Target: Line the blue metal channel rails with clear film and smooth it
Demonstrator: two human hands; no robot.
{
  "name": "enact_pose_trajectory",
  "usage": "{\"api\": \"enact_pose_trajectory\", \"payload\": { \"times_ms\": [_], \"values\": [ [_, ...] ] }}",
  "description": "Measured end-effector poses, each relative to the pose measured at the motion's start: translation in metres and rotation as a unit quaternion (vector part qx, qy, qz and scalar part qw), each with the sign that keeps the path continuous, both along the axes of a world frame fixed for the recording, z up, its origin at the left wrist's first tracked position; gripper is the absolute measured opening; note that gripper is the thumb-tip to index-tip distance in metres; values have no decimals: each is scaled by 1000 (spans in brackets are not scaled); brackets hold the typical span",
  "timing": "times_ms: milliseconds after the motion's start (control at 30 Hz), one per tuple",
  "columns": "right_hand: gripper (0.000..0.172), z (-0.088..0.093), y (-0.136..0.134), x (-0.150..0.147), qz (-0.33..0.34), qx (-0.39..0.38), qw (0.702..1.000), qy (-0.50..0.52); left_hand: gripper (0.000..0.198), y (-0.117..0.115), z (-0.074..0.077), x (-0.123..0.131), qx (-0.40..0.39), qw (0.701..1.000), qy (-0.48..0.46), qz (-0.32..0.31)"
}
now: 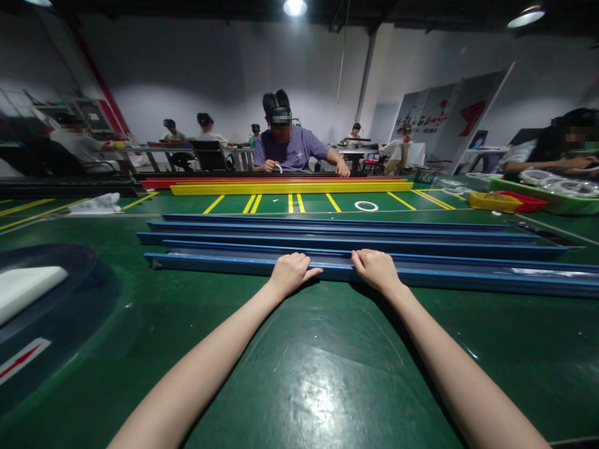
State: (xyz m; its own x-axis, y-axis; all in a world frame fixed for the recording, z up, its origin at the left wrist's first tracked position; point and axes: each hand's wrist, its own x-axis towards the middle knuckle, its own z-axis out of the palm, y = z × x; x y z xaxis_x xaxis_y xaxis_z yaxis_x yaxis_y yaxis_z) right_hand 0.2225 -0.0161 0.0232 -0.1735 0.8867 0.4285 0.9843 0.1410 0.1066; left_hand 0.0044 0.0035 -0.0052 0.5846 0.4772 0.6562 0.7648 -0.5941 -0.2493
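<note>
A long blue channel rail (224,260) lies crosswise on the green table in front of me, its trough facing up. My left hand (292,273) grips its near edge left of centre, fingers curled over the rim into the trough and thumb stretched to the right. A short way to the right, my right hand (375,268) is closed over the same edge, fingers bent into the channel. The fingertips of both hands are partly hidden. Just behind lies another blue rail assembly (421,238), parallel to the held one.
Yellow rail (290,188) and red rail (154,184) lie across the far table, before a person in a purple shirt (299,149). A white ring (365,206) rests on yellow-striped green. At right stands a green tray (556,202); at left, a white block (28,287).
</note>
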Motion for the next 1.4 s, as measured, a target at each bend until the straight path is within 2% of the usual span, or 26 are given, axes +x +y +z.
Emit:
{"api": "enact_pose_trajectory", "payload": {
  "times_ms": [367,767,1133,1400],
  "values": [
    [46,2,0,-1,-2,-12,1000,-6,46,-1,1,0,-9,1000,6,4],
    [50,7,-4,-2,0,-83,996,-26,44,-4,3,1,-22,1000,15,17],
    [40,9,-8,-1,54,-74,996,-16,39,-5,6,0,-55,998,-2,-13],
    [41,6,-6,1,65,-70,995,-19,38,-5,6,1,-62,998,-9,-16]
  ]
}}
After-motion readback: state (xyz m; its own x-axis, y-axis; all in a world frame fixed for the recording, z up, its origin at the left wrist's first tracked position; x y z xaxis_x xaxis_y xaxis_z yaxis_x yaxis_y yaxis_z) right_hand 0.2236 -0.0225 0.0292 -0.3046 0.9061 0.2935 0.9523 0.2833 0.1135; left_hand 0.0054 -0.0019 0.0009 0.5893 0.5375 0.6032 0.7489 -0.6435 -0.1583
